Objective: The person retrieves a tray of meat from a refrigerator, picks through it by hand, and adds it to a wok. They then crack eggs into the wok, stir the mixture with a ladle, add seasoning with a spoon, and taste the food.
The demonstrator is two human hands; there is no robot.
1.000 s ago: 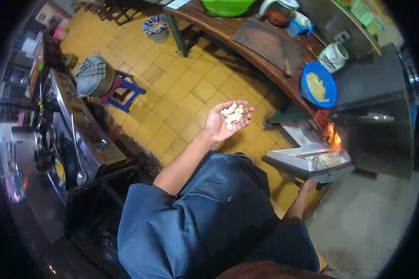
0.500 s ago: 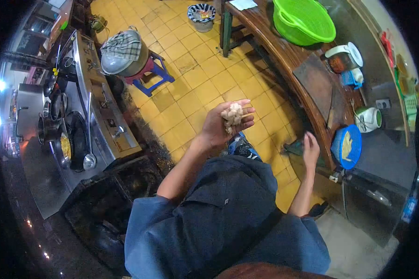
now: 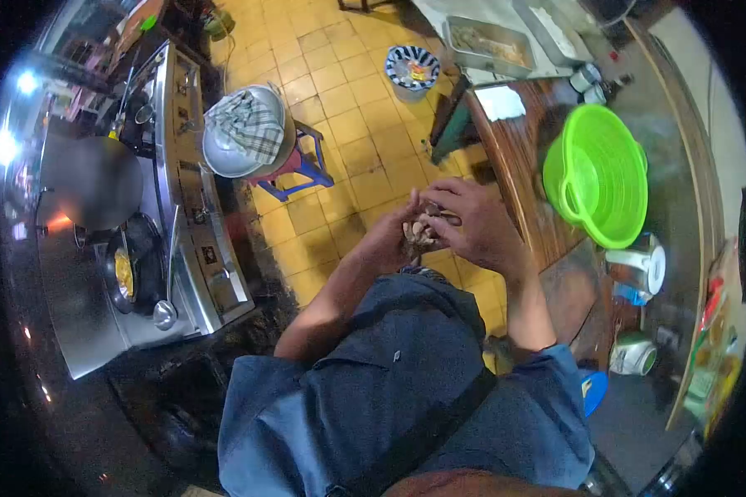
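Pale, lumpy pieces of food (image 3: 420,232) lie between my two hands, in front of my apron. My left hand (image 3: 387,240) is cupped around them from the left. From the right, my right hand (image 3: 477,228) reaches over with bent fingers touching the pieces. Whether its fingertips grip a piece is too small to tell. The wooden table (image 3: 514,153) stands just beyond my right hand.
A green basket (image 3: 609,178) sits on the table at the right. A stove counter (image 3: 192,248) with pans (image 3: 137,265) and a ladle (image 3: 165,313) is at the left. A cloth-covered pot (image 3: 224,153) rests on a blue stool (image 3: 311,170). A bin (image 3: 410,74) stands on the floor.
My right hand has moved up and left to meet my left hand at the pale pieces. The view has shifted, showing metal trays at the back, and flame now shows at the stove.
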